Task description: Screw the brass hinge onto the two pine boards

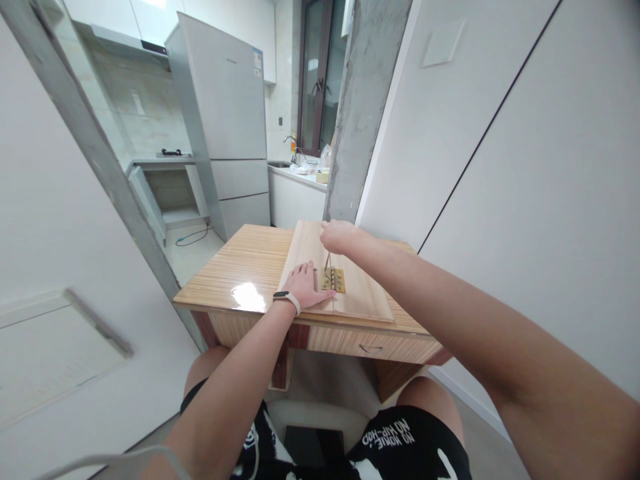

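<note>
A brass hinge (pixel 340 280) lies opened flat across the seam between two pale wooden boards (pixel 367 300) on the desk. My right hand (pixel 340 237) is closed around a screwdriver (pixel 327 261), whose handle is hidden in the fist. Its thin shaft slants down to the left leaf of the hinge; whether the tip sits in a screw cannot be made out. My left hand (pixel 304 285) rests flat on the left board, fingers stretched out. Its thumb reaches over the hinge's near edge. A small dark piece shows by the left fingertips, too small to name.
The boards lie on a glossy wooden desk (pixel 225 267) with a drawer handle (pixel 371 349) at its front. A white wall (pixel 500 167) stands close on the right. Beyond the desk are a refrigerator (pixel 235 113) and a sink counter (pixel 300 193). A cable (pixel 115 459) hangs at lower left.
</note>
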Motion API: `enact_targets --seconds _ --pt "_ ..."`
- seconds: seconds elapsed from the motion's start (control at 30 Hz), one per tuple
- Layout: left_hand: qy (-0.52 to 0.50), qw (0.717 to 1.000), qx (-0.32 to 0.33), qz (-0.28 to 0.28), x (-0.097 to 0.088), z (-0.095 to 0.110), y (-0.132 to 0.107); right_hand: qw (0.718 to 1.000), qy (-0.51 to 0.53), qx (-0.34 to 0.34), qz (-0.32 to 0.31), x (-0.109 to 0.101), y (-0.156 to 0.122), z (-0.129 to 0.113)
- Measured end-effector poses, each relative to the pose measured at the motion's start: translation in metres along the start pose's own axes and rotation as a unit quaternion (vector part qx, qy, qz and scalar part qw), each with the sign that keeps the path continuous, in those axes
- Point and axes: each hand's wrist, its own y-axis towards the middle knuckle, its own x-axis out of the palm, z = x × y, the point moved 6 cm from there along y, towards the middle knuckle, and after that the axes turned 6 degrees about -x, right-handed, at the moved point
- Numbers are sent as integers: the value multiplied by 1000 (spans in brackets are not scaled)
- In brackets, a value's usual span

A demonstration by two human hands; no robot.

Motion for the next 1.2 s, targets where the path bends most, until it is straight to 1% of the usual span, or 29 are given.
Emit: enact_targets --seconds 0.17,0.23,0.33,0.43,0.6,0.67,0.77,0.9,1.07,1.2 --pt "1 1000 0 4 1 -1 1 999 -13 -44 -10 -3 0 -4" --pt "2 1000 -1 5 1 0 1 999 -14 -36 -8 -3 0 -4" --pt "5 1000 -4 1 1 1 2 1000 -7 -5 -6 -2 -2 -2" --pt "5 1000 -2 2 0 2 1 1000 -4 15 -15 -1 -5 -1" --pt "6 1000 1 0 0 2 0 1000 -15 -3 -17 -4 -4 0" --pt "7 1000 0 0 0 1 0 999 -21 -19 -22 -2 -1 0" --pt "8 1000 -2 -1 1 1 1 999 -19 -36 -13 1 4 0" --pt "8 1000 -8 -2 0 1 1 1000 -10 -20 1 4 5 0" --pt "-1 1000 -5 -1 -1 2 0 1000 1 14 -5 3 0 2" --pt "0 1000 -8 -4 -2 2 -1 1000 -17 -19 2 -3 -1 -1"
